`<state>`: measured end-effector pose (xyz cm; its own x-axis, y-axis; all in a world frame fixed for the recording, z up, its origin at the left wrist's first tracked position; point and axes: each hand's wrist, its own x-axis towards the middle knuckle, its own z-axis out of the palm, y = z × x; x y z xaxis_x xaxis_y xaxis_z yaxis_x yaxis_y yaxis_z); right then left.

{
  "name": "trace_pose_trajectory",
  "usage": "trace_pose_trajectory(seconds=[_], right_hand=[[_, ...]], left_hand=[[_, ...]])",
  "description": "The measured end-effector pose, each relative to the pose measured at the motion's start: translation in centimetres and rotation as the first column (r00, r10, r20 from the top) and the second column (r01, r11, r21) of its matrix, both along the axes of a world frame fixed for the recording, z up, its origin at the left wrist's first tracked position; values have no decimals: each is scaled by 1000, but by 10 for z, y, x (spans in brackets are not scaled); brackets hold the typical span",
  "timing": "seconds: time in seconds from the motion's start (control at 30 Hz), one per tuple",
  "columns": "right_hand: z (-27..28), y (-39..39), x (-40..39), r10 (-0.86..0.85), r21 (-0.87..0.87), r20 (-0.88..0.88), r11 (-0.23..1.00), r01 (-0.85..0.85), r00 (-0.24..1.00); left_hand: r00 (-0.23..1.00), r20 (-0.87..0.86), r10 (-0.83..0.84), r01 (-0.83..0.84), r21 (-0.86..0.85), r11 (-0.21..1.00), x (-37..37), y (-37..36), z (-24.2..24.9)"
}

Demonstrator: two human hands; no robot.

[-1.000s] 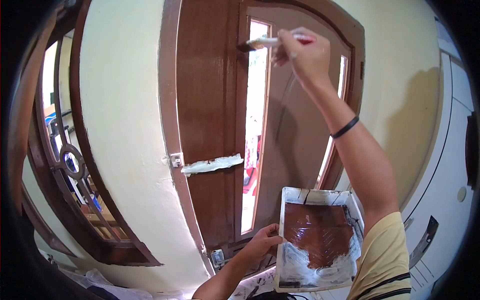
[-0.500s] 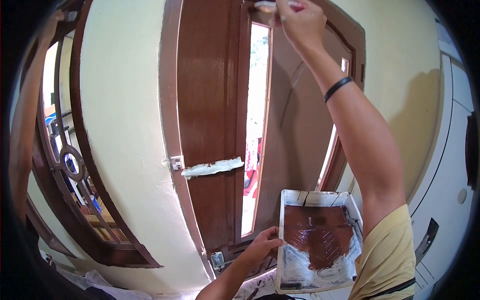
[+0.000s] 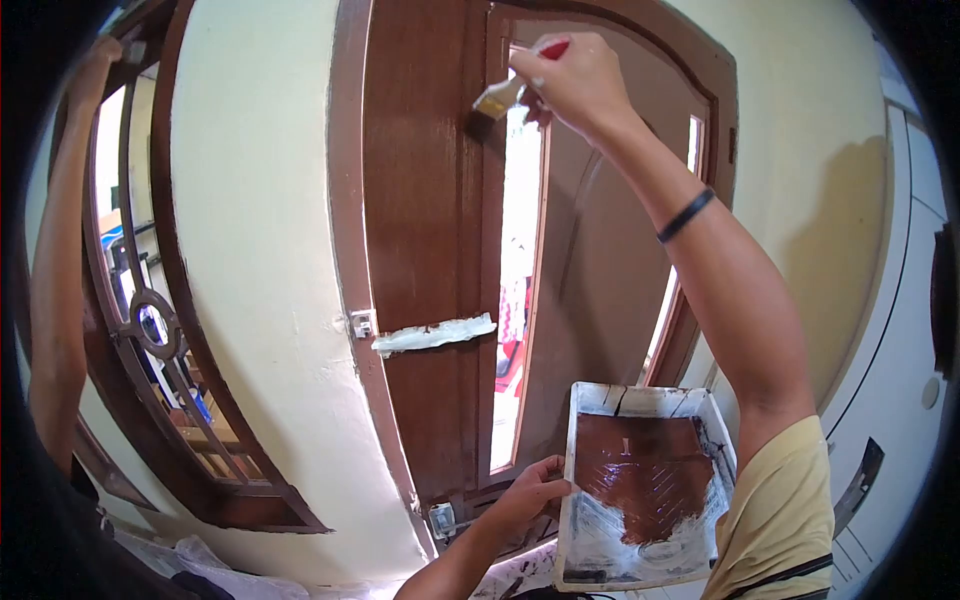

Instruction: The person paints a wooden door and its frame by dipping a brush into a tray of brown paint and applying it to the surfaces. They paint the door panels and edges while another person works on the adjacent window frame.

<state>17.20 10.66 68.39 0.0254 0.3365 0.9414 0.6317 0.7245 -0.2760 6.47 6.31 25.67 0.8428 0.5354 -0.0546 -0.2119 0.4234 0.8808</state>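
Note:
My right hand is closed round a paintbrush with a pale ferrule and a bit of red on its handle. The dark bristles touch or nearly touch the brown wooden door, beside its narrow glass opening. Low down, my left hand grips the left rim of a white paint tray. Brown paint lies in the tray, with streaks over its sloped floor. A strip of whitish tape or paper crosses the door where a handle would be; what it covers is hidden.
Another person's arm reaches up at the far left, holding a brush by a brown window frame. A cream wall stands between window and door. A white cabinet or door is at right. Plastic sheeting lies lower left.
My right hand has moved down and slightly left with the paintbrush, bringing the bristles lower along the door. My left hand still holds the tray.

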Motion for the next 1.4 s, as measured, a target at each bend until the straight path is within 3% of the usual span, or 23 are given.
trace_pose_trajectory(seconds=[0.17,0.3,0.33,0.43,0.5,0.6,0.8,0.9,1.07,1.17,1.4], right_hand=[[26,-13,-19,40,220,-164,975,-3,986],[34,-1,-13,168,488,-136,869,-82,976],[27,-1,-11,-26,545,-108,835,81,994],[-2,17,3,-92,536,78,843,36,993],[-35,16,12,-189,481,145,871,98,971],[-57,-3,21,113,182,24,976,-115,993],[9,-5,41,373,158,-276,927,-341,886],[30,9,38,342,162,-245,937,-310,907],[35,-6,16,316,431,-269,884,-179,910],[19,-15,8,147,458,-166,887,-56,975],[6,-5,-3,128,440,-162,897,-45,978]], left_hand=[[999,-36,-14,13,-20,1000,-2,5,-4],[1000,-8,25,-25,-15,1000,-4,-3,5],[1000,-4,26,-26,-23,999,-3,-2,4],[999,-2,38,-38,-17,999,-2,-3,0],[999,-1,36,-36,-11,999,-3,-4,0],[1000,-2,15,-15,-23,1000,-6,-5,4],[1000,1,23,-23,-18,1000,-4,-4,4],[998,34,50,-49,-11,999,-2,-6,4],[999,-5,51,-51,-1,999,-4,-6,9],[999,-38,0,0,-5,1000,-7,-1,11],[1000,-28,-8,8,-8,1000,-2,4,5]])
